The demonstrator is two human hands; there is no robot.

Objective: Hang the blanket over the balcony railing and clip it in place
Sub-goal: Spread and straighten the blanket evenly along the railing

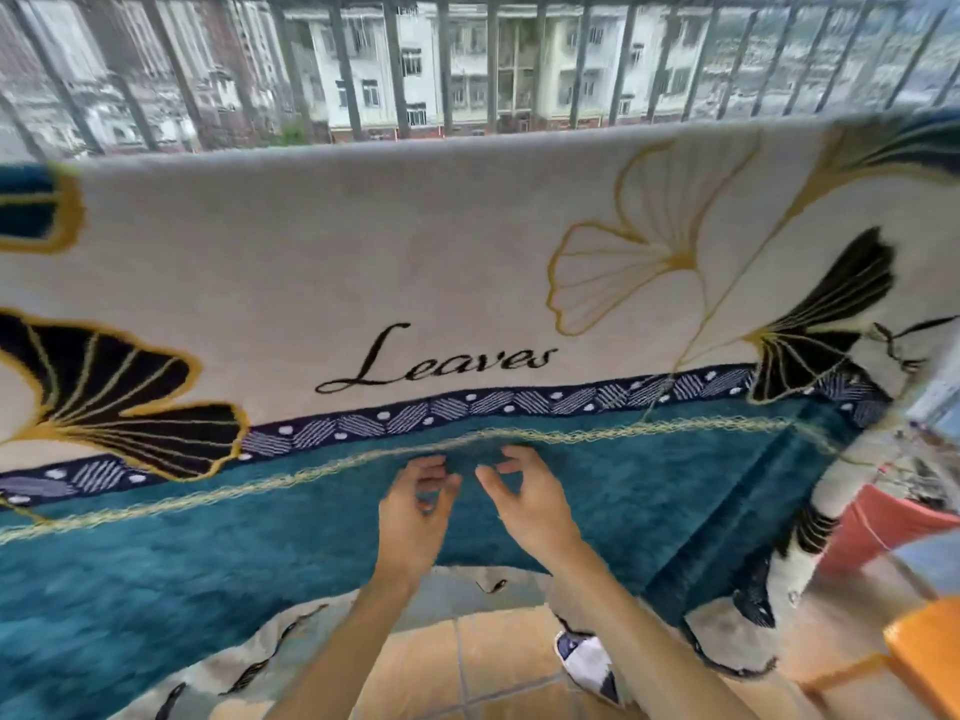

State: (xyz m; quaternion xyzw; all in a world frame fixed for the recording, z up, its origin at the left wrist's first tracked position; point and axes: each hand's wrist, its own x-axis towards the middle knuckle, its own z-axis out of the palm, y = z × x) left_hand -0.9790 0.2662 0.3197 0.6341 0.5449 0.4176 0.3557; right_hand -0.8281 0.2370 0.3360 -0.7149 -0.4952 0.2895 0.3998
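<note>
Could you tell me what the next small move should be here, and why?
Probably fetch a clip and fasten the top fold. The blanket already hangs over the railing, no clip shows along that fold, and the left hand and right hand hover by the teal border with loosely curled fingers, seemingly holding nothing.

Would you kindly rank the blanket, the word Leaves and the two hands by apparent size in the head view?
1. blanket
2. word Leaves
3. left hand and right hand: they look alike, so tied.
</note>
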